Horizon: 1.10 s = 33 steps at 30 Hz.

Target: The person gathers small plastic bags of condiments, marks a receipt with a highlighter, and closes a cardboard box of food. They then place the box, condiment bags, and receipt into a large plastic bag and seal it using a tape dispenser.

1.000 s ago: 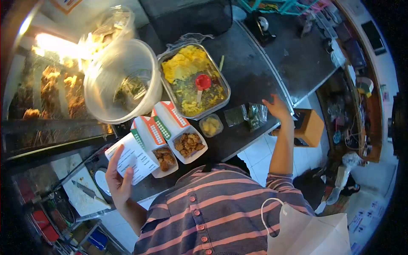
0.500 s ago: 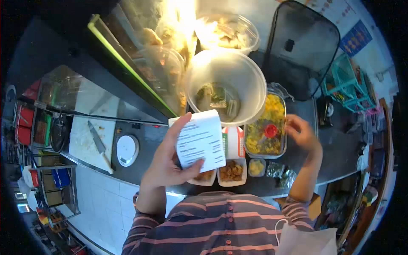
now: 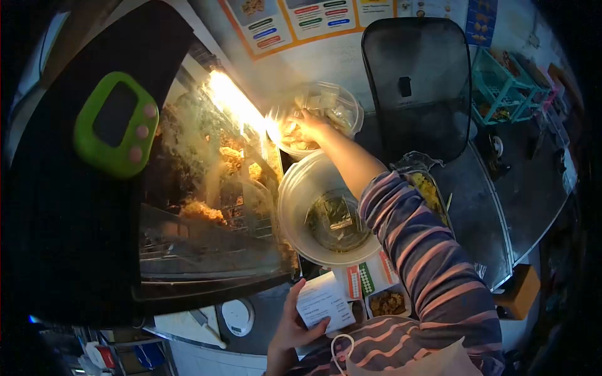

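Here, L hand (image 3: pixel 295 327) fingers gripping slip (image 3: pixel 323 302), R hand (image 3: pixel 310 127) at rear tub (image 3: pixel 357 114), fingers unclear, dk counter (image 3: pixel 473 203), wall w/ posters (image 3: pixel 316 24)

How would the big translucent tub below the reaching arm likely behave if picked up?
The tub is probably light for its size, holding only a few packets low inside. Its round, upright wall looks fairly stiff, though its smooth surface may feel slippery.

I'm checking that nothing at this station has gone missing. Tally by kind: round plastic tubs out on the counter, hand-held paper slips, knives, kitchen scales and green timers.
Round tubs: 2 (front tub, back tub)
Paper slip: 1
Knife: 1
Kitchen scale: 1
Green timer: 1
Total: 6
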### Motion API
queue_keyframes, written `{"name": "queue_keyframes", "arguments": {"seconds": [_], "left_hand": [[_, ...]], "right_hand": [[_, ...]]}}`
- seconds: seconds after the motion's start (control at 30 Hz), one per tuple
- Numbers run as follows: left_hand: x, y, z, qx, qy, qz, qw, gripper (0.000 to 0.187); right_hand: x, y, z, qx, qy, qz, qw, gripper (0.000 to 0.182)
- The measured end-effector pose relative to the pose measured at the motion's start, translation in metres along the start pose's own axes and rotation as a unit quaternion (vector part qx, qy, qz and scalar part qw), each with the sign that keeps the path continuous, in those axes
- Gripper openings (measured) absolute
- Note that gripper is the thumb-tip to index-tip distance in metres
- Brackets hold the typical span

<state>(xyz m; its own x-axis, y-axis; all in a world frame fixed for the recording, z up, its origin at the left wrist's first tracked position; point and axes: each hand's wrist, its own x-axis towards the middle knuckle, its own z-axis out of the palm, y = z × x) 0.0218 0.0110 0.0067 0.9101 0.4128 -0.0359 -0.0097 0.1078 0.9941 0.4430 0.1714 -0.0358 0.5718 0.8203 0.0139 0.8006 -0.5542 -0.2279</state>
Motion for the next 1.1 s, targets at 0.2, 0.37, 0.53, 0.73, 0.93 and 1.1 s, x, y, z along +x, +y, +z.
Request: {"name": "queue_keyframes", "arguments": {"seconds": [0.2,0.37,0.53,0.73,0.93,1.1], "left_hand": [[-0.008,-0.02,-0.007,-0.047,0.0,-0.079,0.996,0.085],[0.003,-0.013,-0.002,-0.028,-0.04,-0.056,0.997,0.085],[0.005,-0.005,0.003,-0.009,-0.044,-0.028,0.999,0.084],[-0.003,0.0,0.01,0.004,-0.035,0.005,0.999,0.083],[-0.021,0.009,0.019,0.026,0.01,-0.006,1.0,0.083],[-0.034,0.004,0.032,-0.001,0.02,-0.021,1.0,0.086]], "right_hand": [[0.008,0.011,-0.008,0.099,0.094,-0.061,0.989,0.022],[-0.002,0.024,-0.031,0.245,0.143,-0.124,0.951,0.019],[-0.017,0.038,-0.063,0.377,0.175,-0.112,0.903,0.023],[-0.064,0.059,-0.1,0.55,0.176,-0.081,0.813,0.013],[-0.227,0.102,-0.113,0.682,0.196,-0.07,0.701,0.008],[-0.39,0.182,-0.064,0.611,0.306,0.068,0.726,0.01]]}}
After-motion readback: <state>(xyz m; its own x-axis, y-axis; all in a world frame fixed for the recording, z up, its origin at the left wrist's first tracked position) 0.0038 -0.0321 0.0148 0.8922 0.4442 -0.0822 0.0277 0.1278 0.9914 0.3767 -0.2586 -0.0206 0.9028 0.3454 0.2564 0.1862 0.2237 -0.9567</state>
